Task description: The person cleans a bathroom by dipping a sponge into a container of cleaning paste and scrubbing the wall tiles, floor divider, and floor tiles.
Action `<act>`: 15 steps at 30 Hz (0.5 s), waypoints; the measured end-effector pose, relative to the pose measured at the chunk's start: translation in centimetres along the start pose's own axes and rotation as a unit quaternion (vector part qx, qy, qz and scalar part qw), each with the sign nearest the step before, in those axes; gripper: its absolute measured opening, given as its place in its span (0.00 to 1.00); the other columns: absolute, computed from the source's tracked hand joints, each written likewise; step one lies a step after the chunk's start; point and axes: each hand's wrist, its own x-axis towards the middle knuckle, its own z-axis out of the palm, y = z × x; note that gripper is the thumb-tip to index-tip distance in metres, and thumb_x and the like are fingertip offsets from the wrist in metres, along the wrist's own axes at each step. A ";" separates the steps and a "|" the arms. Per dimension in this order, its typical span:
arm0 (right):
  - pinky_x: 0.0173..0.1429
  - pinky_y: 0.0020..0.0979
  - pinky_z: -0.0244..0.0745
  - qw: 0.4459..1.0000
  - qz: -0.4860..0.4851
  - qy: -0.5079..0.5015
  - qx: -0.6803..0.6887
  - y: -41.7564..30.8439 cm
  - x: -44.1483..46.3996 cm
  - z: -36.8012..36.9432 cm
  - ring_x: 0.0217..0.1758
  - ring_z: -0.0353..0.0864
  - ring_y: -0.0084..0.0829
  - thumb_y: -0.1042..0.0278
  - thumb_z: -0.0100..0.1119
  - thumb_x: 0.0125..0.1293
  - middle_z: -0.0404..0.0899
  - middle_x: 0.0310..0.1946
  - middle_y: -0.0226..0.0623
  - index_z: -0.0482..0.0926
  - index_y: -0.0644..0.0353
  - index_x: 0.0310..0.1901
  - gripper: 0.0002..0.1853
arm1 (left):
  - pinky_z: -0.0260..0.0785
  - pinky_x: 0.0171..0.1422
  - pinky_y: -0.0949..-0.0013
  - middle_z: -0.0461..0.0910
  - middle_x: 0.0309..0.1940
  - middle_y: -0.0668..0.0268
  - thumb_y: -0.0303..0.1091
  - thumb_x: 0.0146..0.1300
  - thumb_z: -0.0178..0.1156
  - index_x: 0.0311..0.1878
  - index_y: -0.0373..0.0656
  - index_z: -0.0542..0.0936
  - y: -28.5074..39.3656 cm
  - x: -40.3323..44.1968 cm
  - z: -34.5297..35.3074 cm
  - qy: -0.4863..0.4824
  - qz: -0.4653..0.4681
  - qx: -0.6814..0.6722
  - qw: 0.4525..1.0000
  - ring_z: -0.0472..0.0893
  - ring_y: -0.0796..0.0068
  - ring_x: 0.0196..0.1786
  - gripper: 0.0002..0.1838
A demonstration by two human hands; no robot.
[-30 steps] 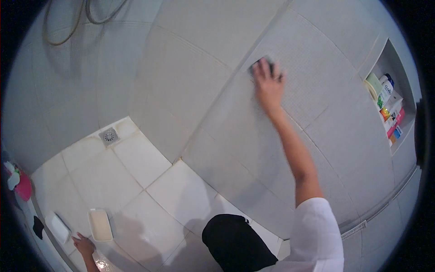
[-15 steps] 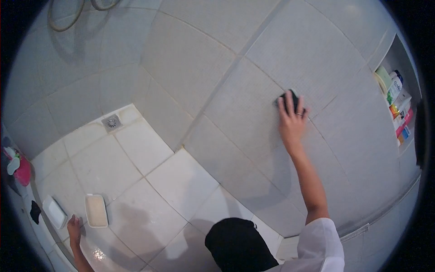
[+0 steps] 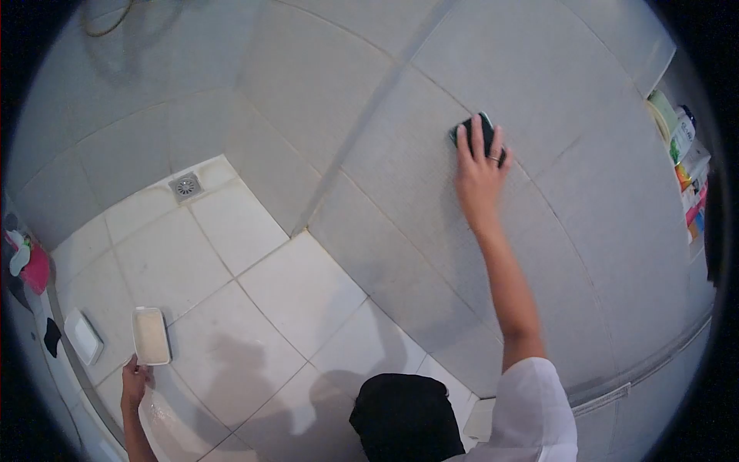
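My right hand (image 3: 481,165) presses a dark scrubbing sponge (image 3: 482,138) with a pale green edge flat against the grey tiled wall (image 3: 408,185). Its fingers lie over the sponge and grip its sides. Down on the left, the curled fingers of my left hand (image 3: 135,376) are at the near-left corner of a small white tub (image 3: 152,336), seemingly pinching its rim. Something smooth and cream-coloured fills the tub, which stands on the white floor tiles. Left of it lies a white lid (image 3: 83,337).
A floor drain (image 3: 185,186) sits at the far corner. Bottles and tubes fill a wall niche (image 3: 687,154) at right. Pink and white items (image 3: 32,266) and a black scrap (image 3: 51,337) are at far left. A hose (image 3: 108,27) hangs above; a black fabric-covered shape (image 3: 408,420) is below.
My right hand has slid the sponge a little up and left along the wall. My left hand has moved right, from beside the lid to the tub's corner. The view has shifted slightly.
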 end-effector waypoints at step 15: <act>0.69 0.64 0.46 0.998 -0.055 -0.036 -0.007 -4.1 -4.2 3.1 0.73 0.52 0.43 0.65 0.52 0.61 0.57 0.71 0.29 0.74 0.49 0.59 0.22 | 0.65 0.24 0.73 0.75 0.29 0.67 0.33 0.62 0.54 0.64 0.44 0.63 4.5 -3.6 2.1 0.040 -0.146 -0.200 0.968 0.74 0.77 0.24 0.26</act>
